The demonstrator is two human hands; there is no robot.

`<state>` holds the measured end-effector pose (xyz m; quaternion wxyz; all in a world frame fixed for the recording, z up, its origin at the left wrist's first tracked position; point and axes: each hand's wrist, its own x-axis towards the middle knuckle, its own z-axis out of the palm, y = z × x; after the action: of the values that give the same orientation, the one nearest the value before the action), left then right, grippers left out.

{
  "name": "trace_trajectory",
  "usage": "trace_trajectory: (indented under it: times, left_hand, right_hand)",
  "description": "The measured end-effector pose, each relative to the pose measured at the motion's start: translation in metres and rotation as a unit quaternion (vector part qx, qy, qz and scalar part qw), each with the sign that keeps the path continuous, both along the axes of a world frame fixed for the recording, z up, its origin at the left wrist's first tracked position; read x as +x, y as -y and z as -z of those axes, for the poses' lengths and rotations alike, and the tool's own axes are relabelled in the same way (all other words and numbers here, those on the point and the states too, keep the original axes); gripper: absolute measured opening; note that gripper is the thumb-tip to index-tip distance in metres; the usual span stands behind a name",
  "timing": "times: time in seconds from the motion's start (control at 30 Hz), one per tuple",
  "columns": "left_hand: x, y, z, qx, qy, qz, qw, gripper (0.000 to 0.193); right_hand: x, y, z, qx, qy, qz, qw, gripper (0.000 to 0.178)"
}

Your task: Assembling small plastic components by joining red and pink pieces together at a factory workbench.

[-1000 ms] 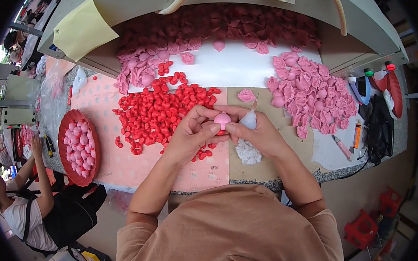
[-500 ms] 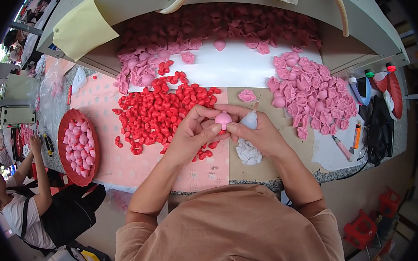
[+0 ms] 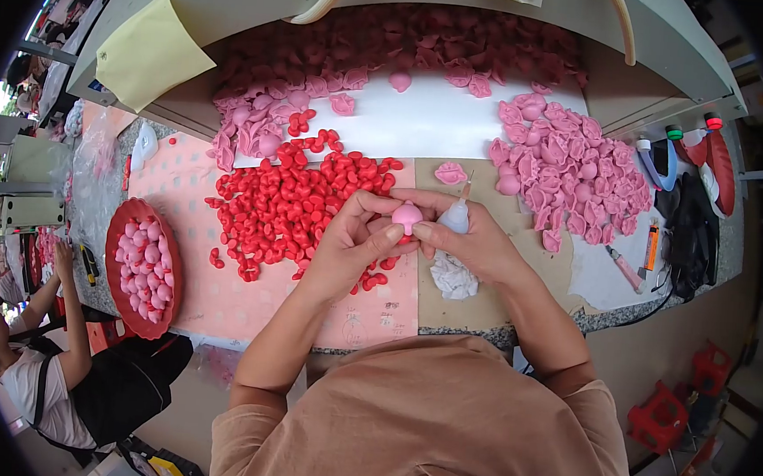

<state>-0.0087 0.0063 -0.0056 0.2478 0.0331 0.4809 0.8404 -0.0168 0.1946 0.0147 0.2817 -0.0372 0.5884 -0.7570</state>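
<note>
Between my two hands, above the near edge of the red heap, is a small pink rounded piece (image 3: 408, 214) with a peaked top. A bit of red shows at its lower side. My left hand (image 3: 351, 239) pinches it from the left, thumb against its surface. From the other side my right hand (image 3: 485, 252) presses its thumb to the same piece. That hand also keeps a small translucent squeeze bottle (image 3: 455, 217) tucked among its fingers, needle tip pointing up and away. Just below the right hand lies a crumpled white tissue (image 3: 454, 278). My fingers partly hide the pink piece.
Glossy red pieces (image 3: 282, 204) are heaped on the left. Pink petal-shaped pieces (image 3: 572, 167) pile at right, more under the grey hood (image 3: 676, 73). A red bowl (image 3: 178, 299) holds pink-and-red pieces. A pen-like tool (image 3: 625, 269) lies right. A co-worker (image 3: 58, 375) sits far left.
My hands stay almost where they were, still gripping the pink piece and the bottle. At far left the co-worker's body and raised arms have shifted slightly.
</note>
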Motion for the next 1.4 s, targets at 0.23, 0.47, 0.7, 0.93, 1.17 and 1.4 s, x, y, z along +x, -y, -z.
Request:
trace_trajectory:
  times: [0.23,0.47,0.7,0.93,1.17,1.4]
  left_hand:
    - [0.0001,-0.0005,-0.0015,0.013,0.013,0.0,1.0,0.022]
    - [0.0004,-0.0026,-0.0062,0.005,0.021,-0.007,1.0,0.019]
    - [-0.001,-0.0013,-0.0044,-0.011,0.042,0.003,0.999,0.015]
    - [-0.0003,-0.0009,-0.0011,-0.007,0.043,0.006,0.999,0.014]
    - [0.0,-0.003,-0.0019,-0.01,0.042,0.007,0.999,0.016]
    - [-0.0002,-0.0002,-0.0074,-0.007,0.038,0.008,0.999,0.018]
  right_hand:
    - [0.0003,0.0002,0.0,0.005,0.003,0.002,1.0,0.043]
    - [0.0001,-0.0008,-0.0008,-0.004,0.021,-0.003,1.0,0.043]
    - [-0.0019,0.0003,-0.0016,-0.034,0.082,-0.01,0.996,0.044]
    - [-0.0014,-0.0018,-0.0004,-0.065,0.126,-0.008,0.99,0.043]
    - [-0.002,-0.0033,0.0007,-0.078,0.124,-0.007,0.989,0.042]
    - [-0.0027,-0.0007,-0.0004,-0.069,0.115,-0.005,0.991,0.042]
